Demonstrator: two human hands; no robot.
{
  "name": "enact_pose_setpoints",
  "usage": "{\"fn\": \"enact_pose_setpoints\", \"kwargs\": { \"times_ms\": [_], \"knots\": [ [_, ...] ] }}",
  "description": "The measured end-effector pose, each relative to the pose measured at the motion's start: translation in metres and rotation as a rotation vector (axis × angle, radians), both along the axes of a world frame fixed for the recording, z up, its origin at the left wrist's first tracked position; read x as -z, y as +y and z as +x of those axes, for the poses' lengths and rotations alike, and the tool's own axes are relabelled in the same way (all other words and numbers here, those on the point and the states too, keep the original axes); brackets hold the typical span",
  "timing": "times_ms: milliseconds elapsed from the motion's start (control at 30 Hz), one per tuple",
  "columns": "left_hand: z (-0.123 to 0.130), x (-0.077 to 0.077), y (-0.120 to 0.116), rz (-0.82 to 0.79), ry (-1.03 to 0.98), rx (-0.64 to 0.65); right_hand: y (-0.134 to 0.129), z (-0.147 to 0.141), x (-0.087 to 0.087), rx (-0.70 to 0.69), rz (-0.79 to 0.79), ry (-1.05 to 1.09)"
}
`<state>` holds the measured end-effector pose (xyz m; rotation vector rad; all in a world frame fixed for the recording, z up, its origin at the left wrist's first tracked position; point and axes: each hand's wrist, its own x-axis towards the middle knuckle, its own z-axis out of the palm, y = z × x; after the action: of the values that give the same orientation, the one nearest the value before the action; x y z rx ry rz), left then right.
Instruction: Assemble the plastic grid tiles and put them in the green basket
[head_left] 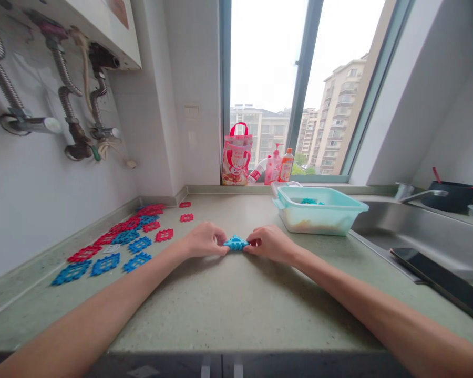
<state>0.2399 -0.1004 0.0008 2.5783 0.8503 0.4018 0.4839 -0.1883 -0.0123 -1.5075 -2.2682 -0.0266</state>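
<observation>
A small blue plastic building piece [236, 243] with toothed edges is held low over the middle of the countertop. My left hand [205, 240] pinches its left end between thumb and fingers. On the opposite end, my right hand [271, 243] grips it the same way. Its middle rises to a peak between the hands; fingertips hide both ends. Off to the left lie several flat red pieces [164, 235] and blue pieces [105, 264] of a similar toothed kind, some overlapping along the wall.
A turquoise plastic tub [319, 210] with blue pieces inside stands right of my hands. Beyond it is a steel sink [418, 231], with a dark flat board [441, 278] across its near edge. Bottles [276, 165] and a red bag [237, 160] line the windowsill.
</observation>
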Motion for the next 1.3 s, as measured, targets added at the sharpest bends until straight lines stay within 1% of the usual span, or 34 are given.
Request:
{"fn": "enact_pose_setpoints", "kwargs": {
  "times_ms": [100, 200, 300, 400, 500, 567, 600, 667, 767, 833, 900, 1000, 1100, 1200, 1233, 1300],
  "knots": [
    [0.001, 0.002, 0.004, -0.037, -0.050, -0.028, 0.002, 0.005, -0.003, 0.006, -0.007, 0.050],
    [0.000, 0.003, 0.007, -0.102, -0.076, -0.005, 0.001, 0.014, -0.015, 0.047, 0.026, 0.038],
    [-0.003, 0.003, 0.010, -0.132, -0.056, 0.049, -0.002, 0.027, -0.039, 0.131, 0.089, 0.002],
    [-0.004, 0.004, 0.011, -0.129, -0.023, 0.065, -0.010, 0.046, -0.070, 0.239, 0.165, 0.019],
    [-0.005, 0.005, 0.012, -0.133, -0.013, 0.072, -0.019, 0.074, -0.098, 0.352, 0.216, 0.064],
    [-0.005, 0.004, 0.012, -0.133, -0.011, 0.072, -0.025, 0.097, -0.110, 0.439, 0.226, 0.073],
    [-0.005, 0.004, 0.012, -0.132, -0.008, 0.071, -0.027, 0.109, -0.113, 0.493, 0.225, 0.069],
    [-0.006, 0.003, 0.011, -0.130, -0.004, 0.066, -0.028, 0.132, -0.115, 0.616, 0.219, 0.040],
    [-0.006, 0.003, 0.010, -0.132, 0.003, 0.066, -0.027, 0.157, -0.111, 0.792, 0.166, -0.013],
    [-0.006, 0.004, 0.010, -0.134, 0.004, 0.067, -0.025, 0.165, -0.108, 0.865, 0.106, -0.020],
    [-0.006, 0.004, 0.011, -0.137, 0.006, 0.067, -0.023, 0.169, -0.106, 0.898, 0.059, -0.020],
    [-0.007, 0.003, 0.012, -0.132, 0.006, 0.077, -0.024, 0.172, -0.103, 0.909, 0.045, -0.048],
    [-0.010, 0.002, 0.011, -0.117, 0.003, 0.101, -0.026, 0.172, -0.098, 0.893, 0.098, -0.092],
    [-0.010, 0.004, 0.009, -0.096, 0.008, 0.124, -0.027, 0.167, -0.089, 0.843, 0.240, -0.096],
    [-0.010, 0.004, 0.009, -0.066, 0.009, 0.122, -0.027, 0.163, -0.087, 0.807, 0.302, -0.082],
    [-0.010, 0.000, 0.009, 0.058, 0.009, 0.111, -0.029, 0.154, -0.085, 0.703, 0.438, -0.040]
  ]
}}
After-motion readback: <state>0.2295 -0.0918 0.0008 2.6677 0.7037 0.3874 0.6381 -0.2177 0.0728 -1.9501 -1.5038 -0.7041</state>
